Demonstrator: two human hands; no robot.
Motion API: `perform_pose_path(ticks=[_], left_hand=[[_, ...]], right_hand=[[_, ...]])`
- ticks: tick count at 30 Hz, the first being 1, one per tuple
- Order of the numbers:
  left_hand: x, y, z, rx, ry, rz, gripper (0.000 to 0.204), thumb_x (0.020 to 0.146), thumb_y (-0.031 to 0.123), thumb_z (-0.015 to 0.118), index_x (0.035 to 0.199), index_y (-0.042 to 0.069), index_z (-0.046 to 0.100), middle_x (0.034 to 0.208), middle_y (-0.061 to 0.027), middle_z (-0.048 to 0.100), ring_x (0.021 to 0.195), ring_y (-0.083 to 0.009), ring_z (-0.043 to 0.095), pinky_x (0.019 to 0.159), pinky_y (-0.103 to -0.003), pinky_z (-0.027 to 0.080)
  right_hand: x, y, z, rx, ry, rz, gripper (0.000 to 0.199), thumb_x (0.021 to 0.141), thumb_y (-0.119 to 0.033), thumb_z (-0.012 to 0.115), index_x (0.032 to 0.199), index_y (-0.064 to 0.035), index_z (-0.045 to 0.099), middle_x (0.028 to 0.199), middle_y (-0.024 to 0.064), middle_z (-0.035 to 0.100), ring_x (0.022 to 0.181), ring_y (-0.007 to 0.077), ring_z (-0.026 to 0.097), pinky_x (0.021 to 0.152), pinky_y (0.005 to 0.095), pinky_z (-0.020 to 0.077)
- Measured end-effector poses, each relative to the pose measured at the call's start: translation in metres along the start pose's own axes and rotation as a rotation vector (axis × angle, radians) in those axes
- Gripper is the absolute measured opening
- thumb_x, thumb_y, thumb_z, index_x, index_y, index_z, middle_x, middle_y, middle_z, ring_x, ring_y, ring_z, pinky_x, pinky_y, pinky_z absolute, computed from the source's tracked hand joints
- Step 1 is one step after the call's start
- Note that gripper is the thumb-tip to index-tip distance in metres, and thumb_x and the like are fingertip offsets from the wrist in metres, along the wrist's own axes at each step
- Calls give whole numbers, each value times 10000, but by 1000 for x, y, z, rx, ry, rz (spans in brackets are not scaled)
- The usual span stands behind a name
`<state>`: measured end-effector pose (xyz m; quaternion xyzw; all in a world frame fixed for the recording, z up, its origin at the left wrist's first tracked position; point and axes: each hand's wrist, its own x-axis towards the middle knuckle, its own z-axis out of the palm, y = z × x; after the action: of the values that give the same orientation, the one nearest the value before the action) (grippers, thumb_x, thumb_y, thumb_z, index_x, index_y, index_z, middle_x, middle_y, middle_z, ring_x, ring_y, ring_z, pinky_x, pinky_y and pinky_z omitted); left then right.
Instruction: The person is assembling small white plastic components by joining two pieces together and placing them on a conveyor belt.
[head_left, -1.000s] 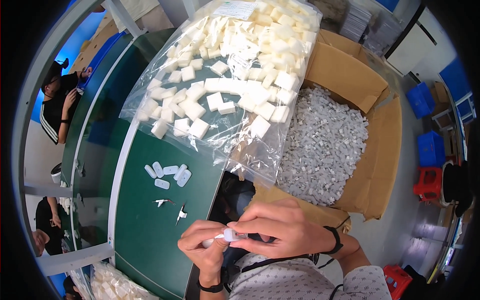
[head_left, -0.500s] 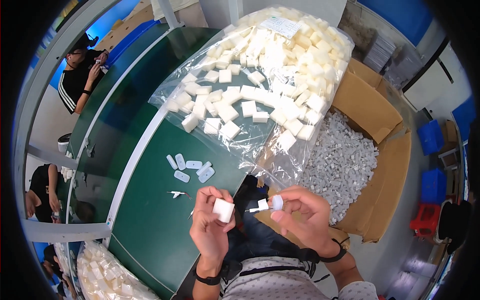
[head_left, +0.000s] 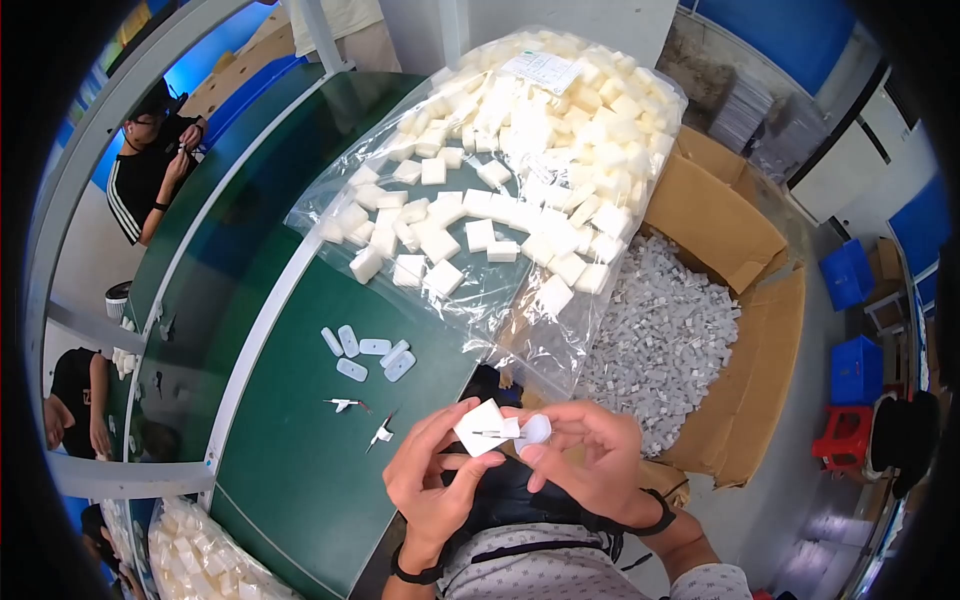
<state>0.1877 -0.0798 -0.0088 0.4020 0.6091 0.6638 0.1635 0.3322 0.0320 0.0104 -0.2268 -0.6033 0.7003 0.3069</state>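
Observation:
My left hand (head_left: 432, 485) pinches a white foam block (head_left: 474, 420) between thumb and fingers. My right hand (head_left: 595, 455) grips a small white plastic part (head_left: 536, 430) with a rounded, translucent end and a thin dark pin. The pin lies over the block's face; whether it enters the foam I cannot tell. On the green table left of my hands lie several pale blue oblong pieces (head_left: 375, 347). Nearer to me are two small white pieces with thin pins, one (head_left: 345, 404) lying crosswise and the other (head_left: 381, 434) slanted.
A large clear bag (head_left: 480, 330) of white foam blocks spreads over the table's far side. To the right, a cardboard box (head_left: 765, 370) holds many small whitish parts. Another bag of blocks (head_left: 205, 560) sits at lower left. Beyond the metal frame (head_left: 265, 340), other people work.
My hands have come together, bringing the foam block and the pinned part into overlap. The view has shifted slightly, showing more of the second pinned piece on the table.

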Motion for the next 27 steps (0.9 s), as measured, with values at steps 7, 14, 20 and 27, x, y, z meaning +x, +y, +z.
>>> perform_pose_path(ticks=[7,14,20,27], left_hand=[[3,3,1,224,-1,97,510,724,-108,777,1214,-68,640,1170,-210,670,1039,-253,685,729,-299,654],[6,0,5,300,3,120,515,702,-93,795,1195,-25,665,1175,-193,674,945,-217,710,650,-270,641],[-1,0,3,405,34,269,493,684,-73,803,1158,-27,675,1143,-195,686,827,-175,706,556,-238,584],[-4,0,8,382,86,309,493,721,-77,799,1191,-20,662,1179,-208,672,841,-186,715,536,-239,584]], right_hand=[[0,-5,6,-304,-48,-212,282,829,36,754,1086,75,645,1148,246,719,729,156,758,633,230,565],[-5,3,9,-251,-85,-285,302,834,2,776,1111,38,660,1104,198,740,796,157,757,699,235,561],[-2,9,6,52,93,-18,284,866,-26,774,1114,33,650,1069,91,710,708,84,677,694,224,520],[-3,16,9,-18,79,-53,255,852,-20,790,1057,52,655,1013,103,675,680,74,655,654,217,497]])
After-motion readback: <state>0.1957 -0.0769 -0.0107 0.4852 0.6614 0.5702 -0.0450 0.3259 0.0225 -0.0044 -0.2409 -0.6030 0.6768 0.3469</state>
